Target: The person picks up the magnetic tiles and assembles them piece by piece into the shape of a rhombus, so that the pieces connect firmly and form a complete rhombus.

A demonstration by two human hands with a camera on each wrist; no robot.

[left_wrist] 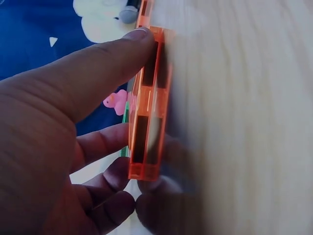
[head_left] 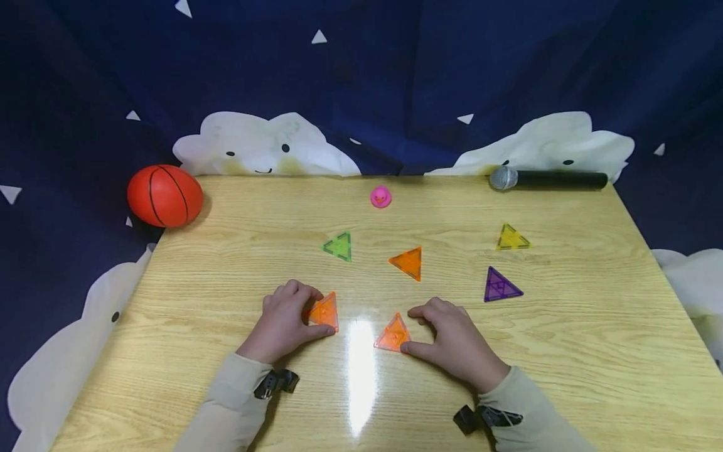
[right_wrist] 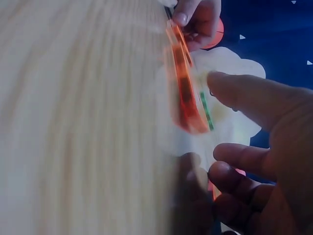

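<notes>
Flat on the table lies an orange triangular magnetic tile (head_left: 324, 312), which my left hand (head_left: 288, 320) pinches between thumb and fingers. In the left wrist view, the thumb (left_wrist: 139, 39) presses one corner of that orange tile (left_wrist: 146, 105), while the fingers bend at its other side. A second orange triangular tile (head_left: 393, 334) lies to the right, beside my right hand (head_left: 452, 342). Thumb and fingers of the right hand are spread apart around its right side; the right wrist view shows a gap between the thumb (right_wrist: 227, 85) and this tile (right_wrist: 186, 90).
Beyond the hands lie a green triangle tile (head_left: 340, 246), another orange one (head_left: 409, 263), a purple one (head_left: 500, 285) and a yellow one (head_left: 512, 237). Along the back are a red ball (head_left: 165, 196), a pink duck (head_left: 381, 197) and a microphone (head_left: 548, 179), before a dark blue curtain (head_left: 384, 81).
</notes>
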